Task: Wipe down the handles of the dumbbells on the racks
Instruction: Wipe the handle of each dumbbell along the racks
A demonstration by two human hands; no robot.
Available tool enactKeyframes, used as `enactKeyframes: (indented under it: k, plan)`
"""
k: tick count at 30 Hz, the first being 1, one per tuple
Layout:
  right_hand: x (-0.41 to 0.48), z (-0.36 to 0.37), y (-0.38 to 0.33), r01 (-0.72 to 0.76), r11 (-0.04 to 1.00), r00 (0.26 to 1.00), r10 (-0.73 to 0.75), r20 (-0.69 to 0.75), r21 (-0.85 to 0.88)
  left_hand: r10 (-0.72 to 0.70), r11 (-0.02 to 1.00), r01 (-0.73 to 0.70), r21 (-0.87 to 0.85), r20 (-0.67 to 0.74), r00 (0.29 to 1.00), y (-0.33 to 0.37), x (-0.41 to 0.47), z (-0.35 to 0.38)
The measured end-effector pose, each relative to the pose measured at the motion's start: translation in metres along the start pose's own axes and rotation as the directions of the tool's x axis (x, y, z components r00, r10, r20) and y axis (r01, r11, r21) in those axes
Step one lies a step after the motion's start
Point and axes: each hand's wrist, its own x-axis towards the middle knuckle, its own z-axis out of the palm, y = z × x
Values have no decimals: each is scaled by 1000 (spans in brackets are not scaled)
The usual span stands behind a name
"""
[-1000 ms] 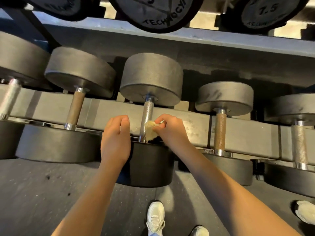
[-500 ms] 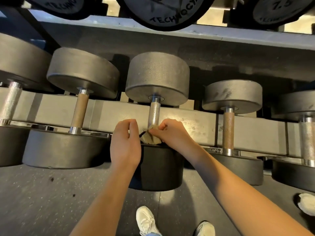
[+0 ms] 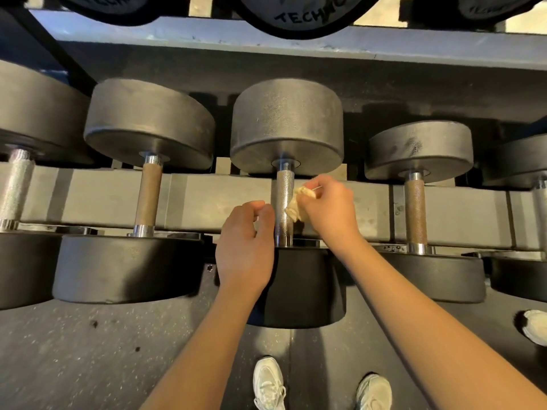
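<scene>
Dim, warm overhead light; bright patches along the top edge. Glare streaks the chrome handle at centre, with heavy shadow beneath the shelf and on the floor below. Wide-angle bowing at side edges; slight softness.

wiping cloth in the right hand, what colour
The cloth is pale cream-yellow, clearest in the head view.

Dark speckled floor. On it: one white sneaker, another beside it, a third shoe well apart.

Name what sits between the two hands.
In the head view, the middle dumbbell's silver handle runs between the left hand and the right hand, whose cloth touches it.
</scene>
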Motion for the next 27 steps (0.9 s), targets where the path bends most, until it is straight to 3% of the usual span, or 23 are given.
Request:
enactKeyframes:
  k: [4, 8, 13, 17, 23, 27]
  plan:
    - [-4, 1, -7, 44, 994, 992, -32, 120, -103, 11, 998, -9, -69, 28, 1000, -5, 4, -6]
    - [-16, -7, -7, -8, 977, 940, 81, 333, -214, -16, 993, 16, -120, 2, 1000, -4, 3, -5]
    - [-19, -11, -15, -66, 959, 893, 180, 412, -277, -30, 992, 30, -120, 7, 1000, -6, 3, -6]
    - [-16, -4, -14, -84, 955, 931, 177, 319, -285, -15, 992, 15, -129, -1, 1000, -5, 3, -5]
    - [-1, 4, -13, -102, 993, 993, 98, 70, 62, -7, 990, 7, -141, 0, 1000, -5, 3, -6]
    - [9, 13, -19, -16, 1000, 992, 12, -124, -24, -10, 991, 10, -135, -1, 1000, -2, 1, -7]
